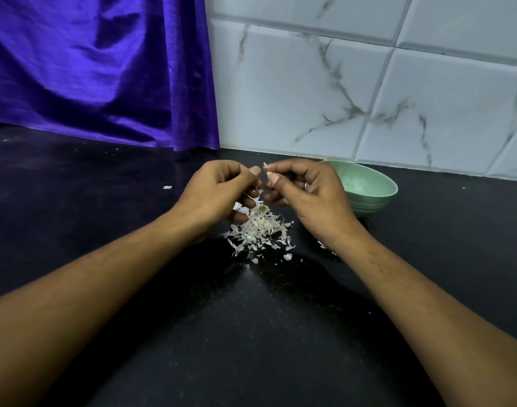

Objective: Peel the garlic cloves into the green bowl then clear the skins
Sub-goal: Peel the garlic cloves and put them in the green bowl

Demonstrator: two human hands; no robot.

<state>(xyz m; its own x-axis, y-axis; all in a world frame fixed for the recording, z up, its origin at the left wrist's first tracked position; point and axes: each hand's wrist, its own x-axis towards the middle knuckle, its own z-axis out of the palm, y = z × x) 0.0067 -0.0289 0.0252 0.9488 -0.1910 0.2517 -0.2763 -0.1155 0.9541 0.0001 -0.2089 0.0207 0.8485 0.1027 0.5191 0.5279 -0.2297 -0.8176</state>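
A black counter (104,177) is running to the wall. White marbled tiles (339,92) are covering it, and a purple curtain (98,69) is hanging left.

Both forearms are bare from the wrists back to the picture's edge. The right hand (308,195) wears a thin metallic ring (305,185) on one finger. The left hand (216,198) has short, trimmed nails.
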